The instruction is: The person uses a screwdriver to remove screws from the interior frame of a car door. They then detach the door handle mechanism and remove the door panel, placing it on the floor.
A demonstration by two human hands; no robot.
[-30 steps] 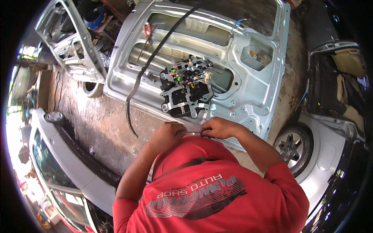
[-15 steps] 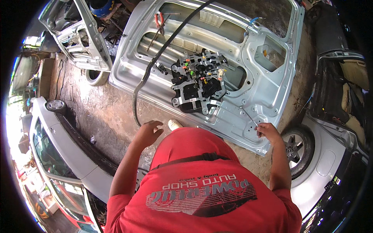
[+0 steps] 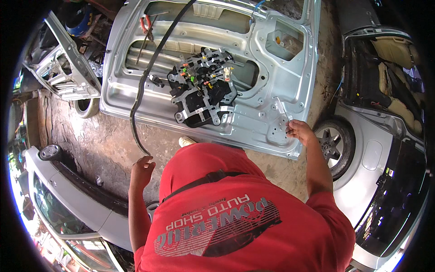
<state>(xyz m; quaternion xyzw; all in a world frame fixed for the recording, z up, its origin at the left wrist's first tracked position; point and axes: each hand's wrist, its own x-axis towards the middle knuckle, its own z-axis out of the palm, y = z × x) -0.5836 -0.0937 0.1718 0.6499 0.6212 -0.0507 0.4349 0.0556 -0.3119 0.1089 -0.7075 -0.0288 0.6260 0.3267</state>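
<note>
My right hand (image 3: 299, 131) is closed around a thin-shafted metal tool (image 3: 284, 110). Its shaft points up and away over the near right corner of a bare silver car door (image 3: 253, 129), and the fingers hide its grip. On the door's middle lies a black and grey mechanism assembly (image 3: 201, 88) with small coloured clips. To the left, my left hand (image 3: 142, 172) hangs low with thumb and fingers apart, holding nothing that I can see. Its fingertips are by the visible end of a long black rubber strip (image 3: 141, 86) that runs across the door.
Red-handled pliers (image 3: 145, 23) rest on the door's far left. Another car door (image 3: 72, 75) leans beyond a tyre (image 3: 86, 108). A silver car (image 3: 72, 190) stands on my left. Silver car bodywork with a wheel (image 3: 335, 145) is close on my right.
The view has shifted, so the door sits farther left and higher. My left hand has drawn back toward me, baring more of the strip's end. My right hand still grips the tool.
</note>
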